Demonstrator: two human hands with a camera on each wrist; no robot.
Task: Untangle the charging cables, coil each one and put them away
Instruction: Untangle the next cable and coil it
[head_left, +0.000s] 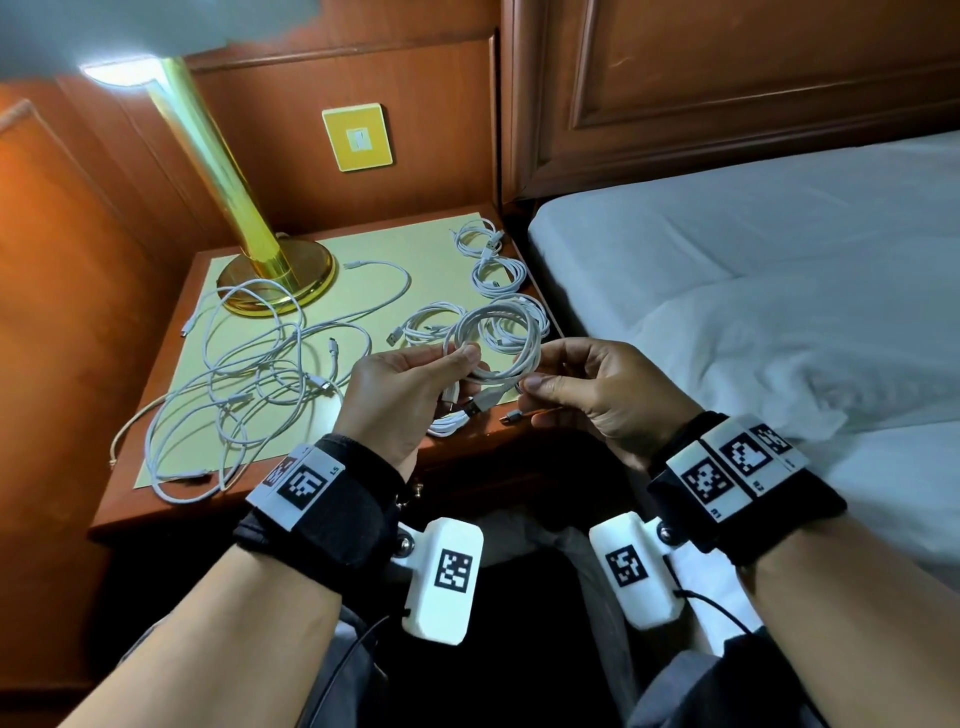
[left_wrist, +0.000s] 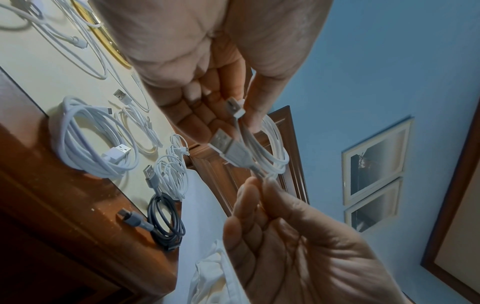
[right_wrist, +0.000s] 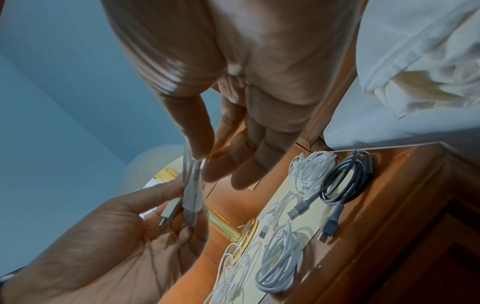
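Note:
I hold a coiled white charging cable (head_left: 511, 332) up over the nightstand (head_left: 467, 449) with both hands. My left hand (head_left: 462, 364) pinches the coil's left side between thumb and fingers. My right hand (head_left: 530, 378) pinches its lower right. The cable's USB plug (head_left: 480, 406) hangs under the coil; in the left wrist view the plug (left_wrist: 225, 147) sticks out beside the coil (left_wrist: 275, 152). In the right wrist view both plug ends (right_wrist: 191, 209) lie by my left hand's fingertips. A tangle of loose white cables (head_left: 244, 389) sprawls over the nightstand's left half.
Several coiled white cables (head_left: 498, 275) lie along the nightstand's right side, and a coiled grey cable (left_wrist: 166, 224) sits at its front right corner. A brass lamp base (head_left: 275, 278) stands at the back left. The bed (head_left: 753, 312) borders the nightstand on the right.

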